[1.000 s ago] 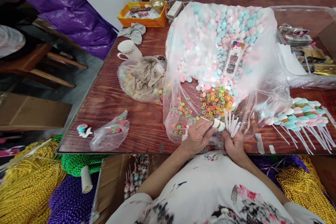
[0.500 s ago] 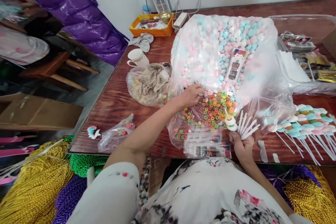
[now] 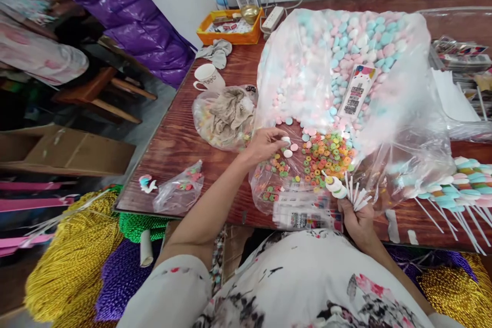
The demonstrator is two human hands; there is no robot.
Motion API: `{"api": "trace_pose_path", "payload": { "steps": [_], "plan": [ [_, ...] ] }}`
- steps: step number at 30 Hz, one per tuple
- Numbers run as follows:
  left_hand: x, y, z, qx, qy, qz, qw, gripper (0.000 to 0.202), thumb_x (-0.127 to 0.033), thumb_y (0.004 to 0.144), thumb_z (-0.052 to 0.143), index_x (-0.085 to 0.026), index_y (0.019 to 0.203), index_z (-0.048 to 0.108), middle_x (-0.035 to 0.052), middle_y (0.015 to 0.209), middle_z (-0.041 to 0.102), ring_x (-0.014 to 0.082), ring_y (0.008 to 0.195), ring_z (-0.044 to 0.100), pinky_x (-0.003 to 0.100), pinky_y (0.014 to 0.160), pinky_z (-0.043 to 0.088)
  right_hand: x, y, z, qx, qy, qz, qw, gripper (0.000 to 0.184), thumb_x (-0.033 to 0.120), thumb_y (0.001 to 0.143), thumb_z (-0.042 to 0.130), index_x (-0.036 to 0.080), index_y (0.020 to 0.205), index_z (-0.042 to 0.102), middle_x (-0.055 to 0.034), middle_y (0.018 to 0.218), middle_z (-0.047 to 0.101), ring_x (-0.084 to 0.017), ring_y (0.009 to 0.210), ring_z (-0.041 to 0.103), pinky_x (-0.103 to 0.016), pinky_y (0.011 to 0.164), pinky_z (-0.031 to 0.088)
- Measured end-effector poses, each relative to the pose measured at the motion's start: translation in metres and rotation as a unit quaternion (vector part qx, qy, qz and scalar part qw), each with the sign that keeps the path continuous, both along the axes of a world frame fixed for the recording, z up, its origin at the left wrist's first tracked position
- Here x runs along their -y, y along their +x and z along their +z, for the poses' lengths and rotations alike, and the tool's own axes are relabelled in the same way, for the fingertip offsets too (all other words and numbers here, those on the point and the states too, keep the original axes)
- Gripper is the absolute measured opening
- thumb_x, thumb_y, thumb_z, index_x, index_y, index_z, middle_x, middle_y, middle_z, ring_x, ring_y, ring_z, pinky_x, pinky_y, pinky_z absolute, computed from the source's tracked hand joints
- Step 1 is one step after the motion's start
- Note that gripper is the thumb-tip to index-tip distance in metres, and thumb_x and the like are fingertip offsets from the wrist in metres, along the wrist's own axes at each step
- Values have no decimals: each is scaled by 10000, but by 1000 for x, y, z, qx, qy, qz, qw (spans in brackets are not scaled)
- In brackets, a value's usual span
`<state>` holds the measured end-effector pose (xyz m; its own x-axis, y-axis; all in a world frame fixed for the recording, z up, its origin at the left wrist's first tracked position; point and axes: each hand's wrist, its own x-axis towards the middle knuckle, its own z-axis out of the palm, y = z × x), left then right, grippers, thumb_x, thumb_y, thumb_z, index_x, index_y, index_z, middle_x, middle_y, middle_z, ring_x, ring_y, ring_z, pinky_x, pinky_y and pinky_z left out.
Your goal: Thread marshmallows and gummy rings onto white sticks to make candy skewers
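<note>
One white candy (image 3: 286, 139) now pinched by left hand (image 3: 265, 146), pulled just left of candy heap (image 3: 338, 91); both hands loaded, right hand (image 3: 358, 219) curled round white sticks (image 3: 356, 192) near front edge of table (image 3: 172, 136).

No word or number can be read. The white packet (image 3: 358, 92) over the pastel sweets (image 3: 380, 36) bears dark print (image 3: 351, 106), too small to make out; the flat packets (image 3: 303, 215) near the worktop's (image 3: 226, 179) front edge seem printed too.
</note>
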<state>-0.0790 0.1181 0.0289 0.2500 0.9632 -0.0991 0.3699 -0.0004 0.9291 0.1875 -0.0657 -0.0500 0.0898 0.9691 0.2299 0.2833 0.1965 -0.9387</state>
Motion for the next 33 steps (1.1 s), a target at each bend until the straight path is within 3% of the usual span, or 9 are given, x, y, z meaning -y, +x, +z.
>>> {"api": "trace_pose_path", "payload": {
  "steps": [3,7,12,17,23,28,33],
  "plan": [
    [22,8,10,114,-47,38,992,208,-272,642,809,-139,792,753,28,692,713,121,541,604,215,485,462,1,-1,4,0,1,1,1000,266,223,952,517,212,688,484,42,603,454,-125,534,423,-264,526,362],
    [57,27,13,271,-108,75,953,338,-216,557,882,-165,872,771,35,810,749,130,599,650,241,525,545,1,-5,20,50,4,44,998,176,205,948,492,212,776,530,9,680,525,-150,613,490,-279,587,415],
    [88,45,10,367,-117,98,918,315,-164,528,902,-182,819,783,21,785,749,140,689,680,249,617,584,-3,-12,40,121,33,88,988,119,142,920,463,206,923,564,-24,783,585,-162,667,534,-282,637,440],
    [103,48,-1,389,-95,138,906,305,-193,570,890,-206,858,788,32,866,770,160,781,702,277,710,593,-1,-14,44,153,3,74,985,180,131,915,457,203,1037,568,-11,763,589,-155,629,526,-266,617,431],
    [115,48,-21,351,-2,156,923,286,-235,614,881,-239,885,789,36,1009,762,192,944,698,331,849,585,2,-15,44,155,-13,69,985,175,143,921,466,201,1046,573,-8,769,593,-155,639,536,-260,618,425],
    [114,49,-23,360,15,154,920,176,-288,672,851,-246,833,794,42,952,762,190,947,693,344,872,575,2,-14,46,161,0,82,983,135,114,925,448,209,915,543,-15,771,586,-148,626,525,-256,603,409],
    [110,46,-25,356,43,132,924,161,-205,671,847,-249,815,793,33,928,763,176,921,694,348,902,554,4,-7,48,182,11,97,979,165,66,893,440,213,845,496,-7,756,560,-144,620,507,-255,599,375]
  ]
}}
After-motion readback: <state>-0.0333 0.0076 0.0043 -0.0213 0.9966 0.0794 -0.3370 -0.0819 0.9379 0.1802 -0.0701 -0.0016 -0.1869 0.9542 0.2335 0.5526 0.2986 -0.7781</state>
